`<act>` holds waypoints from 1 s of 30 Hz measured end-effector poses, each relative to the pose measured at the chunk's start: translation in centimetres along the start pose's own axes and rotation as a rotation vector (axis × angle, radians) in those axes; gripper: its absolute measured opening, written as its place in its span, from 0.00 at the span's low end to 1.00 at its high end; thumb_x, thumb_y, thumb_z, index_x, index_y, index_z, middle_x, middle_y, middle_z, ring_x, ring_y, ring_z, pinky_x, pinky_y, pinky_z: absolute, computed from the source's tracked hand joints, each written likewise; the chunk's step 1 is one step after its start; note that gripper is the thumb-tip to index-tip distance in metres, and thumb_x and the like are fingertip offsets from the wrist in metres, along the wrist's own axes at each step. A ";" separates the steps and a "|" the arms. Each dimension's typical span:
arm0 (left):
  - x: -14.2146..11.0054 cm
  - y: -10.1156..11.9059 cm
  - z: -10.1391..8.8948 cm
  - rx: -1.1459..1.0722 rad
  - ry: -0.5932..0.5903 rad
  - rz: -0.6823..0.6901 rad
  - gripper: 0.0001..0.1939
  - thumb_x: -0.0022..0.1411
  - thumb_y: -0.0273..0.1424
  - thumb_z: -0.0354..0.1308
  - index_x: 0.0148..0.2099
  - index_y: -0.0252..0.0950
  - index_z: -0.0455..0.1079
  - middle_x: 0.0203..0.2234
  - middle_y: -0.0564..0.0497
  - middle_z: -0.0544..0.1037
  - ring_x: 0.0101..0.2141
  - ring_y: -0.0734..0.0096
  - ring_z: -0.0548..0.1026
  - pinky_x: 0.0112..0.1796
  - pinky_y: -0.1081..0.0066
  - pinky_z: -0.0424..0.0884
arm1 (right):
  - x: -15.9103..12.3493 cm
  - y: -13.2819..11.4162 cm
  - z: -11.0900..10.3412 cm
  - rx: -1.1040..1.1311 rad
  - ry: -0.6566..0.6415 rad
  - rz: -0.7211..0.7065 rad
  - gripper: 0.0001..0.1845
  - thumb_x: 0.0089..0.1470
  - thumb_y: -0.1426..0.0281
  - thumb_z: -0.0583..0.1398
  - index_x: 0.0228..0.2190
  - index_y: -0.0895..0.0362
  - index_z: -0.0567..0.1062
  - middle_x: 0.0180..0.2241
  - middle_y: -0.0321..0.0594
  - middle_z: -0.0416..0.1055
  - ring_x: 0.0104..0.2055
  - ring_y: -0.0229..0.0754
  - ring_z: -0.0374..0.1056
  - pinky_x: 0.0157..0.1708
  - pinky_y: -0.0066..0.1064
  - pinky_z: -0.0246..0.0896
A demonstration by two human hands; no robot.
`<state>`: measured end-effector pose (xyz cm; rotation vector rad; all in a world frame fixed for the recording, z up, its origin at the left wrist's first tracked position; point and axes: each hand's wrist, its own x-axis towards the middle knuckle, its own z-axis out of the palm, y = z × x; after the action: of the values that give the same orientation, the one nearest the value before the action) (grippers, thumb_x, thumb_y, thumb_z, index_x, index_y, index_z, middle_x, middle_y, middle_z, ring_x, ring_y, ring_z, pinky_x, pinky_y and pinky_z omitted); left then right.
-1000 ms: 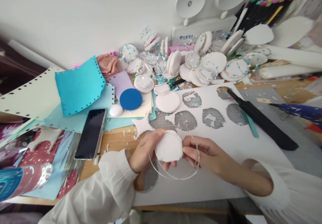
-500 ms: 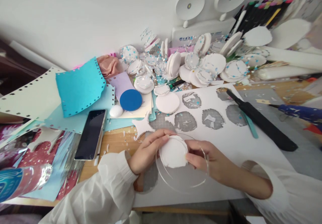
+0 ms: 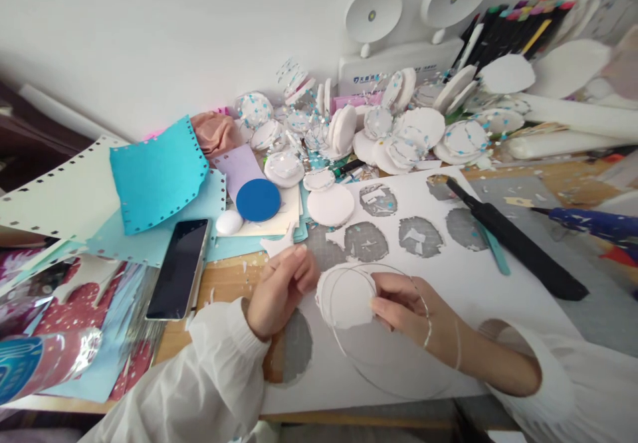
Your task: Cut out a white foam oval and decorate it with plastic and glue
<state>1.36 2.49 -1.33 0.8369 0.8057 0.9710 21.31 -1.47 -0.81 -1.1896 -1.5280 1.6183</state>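
Between the thumb and fingers of my right hand (image 3: 406, 303) is a white foam disc (image 3: 351, 307), gripped at its right edge above the cut sheet. A thin wire (image 3: 428, 313) loops around the disc and hangs in wide curves over my right hand and wrist. My left hand (image 3: 284, 290) is apart from the disc, to its left, with curled fingers and the thumb pressed against them. Whether anything is inside that hand is hidden. Below both hands lies a large white foam sheet (image 3: 419, 370) with several round holes cut in it.
A phone (image 3: 178, 269), a blue round lid (image 3: 258, 200) and coloured paper (image 3: 157, 177) lie to the left. A black-handled tool (image 3: 528, 247) and a teal cutter (image 3: 494, 250) rest on the right. Along the wall, several foam discs (image 3: 343, 127) are piled under a twin-head lamp (image 3: 399, 68).
My left hand has let go of the disc and drawn back to the left, its fingers curling. The wire loop has swung wider to the right. My right hand keeps its grip.
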 end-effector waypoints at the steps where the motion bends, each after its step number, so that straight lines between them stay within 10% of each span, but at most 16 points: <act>1: -0.2 -0.1 0.0 0.075 -0.015 0.037 0.23 0.63 0.41 0.53 0.20 0.36 0.53 0.15 0.57 0.57 0.21 0.77 0.56 0.26 0.74 0.56 | 0.0 0.1 0.0 0.003 0.002 -0.002 0.18 0.56 0.63 0.53 0.18 0.55 0.55 0.18 0.31 0.53 0.22 0.34 0.51 0.22 0.29 0.45; 10: -1.1 0.5 0.4 0.441 -0.155 -0.039 0.13 0.59 0.39 0.59 0.36 0.33 0.73 0.28 0.49 0.75 0.30 0.69 0.69 0.31 0.73 0.65 | -0.1 0.0 0.0 0.117 -0.092 0.007 0.20 0.61 0.57 0.51 0.23 0.56 0.62 0.22 0.33 0.58 0.25 0.35 0.54 0.26 0.29 0.51; 30: -0.8 0.9 0.4 0.424 -0.236 -0.053 0.14 0.60 0.39 0.58 0.37 0.31 0.75 0.28 0.50 0.75 0.29 0.73 0.69 0.34 0.76 0.69 | 0.0 0.1 -0.2 0.186 -0.141 -0.047 0.08 0.58 0.70 0.52 0.27 0.57 0.66 0.24 0.32 0.60 0.26 0.33 0.55 0.26 0.26 0.51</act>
<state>1.08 1.95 -0.25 1.2634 0.8355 0.6456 21.51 -1.42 -0.90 -0.9496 -1.4423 1.8017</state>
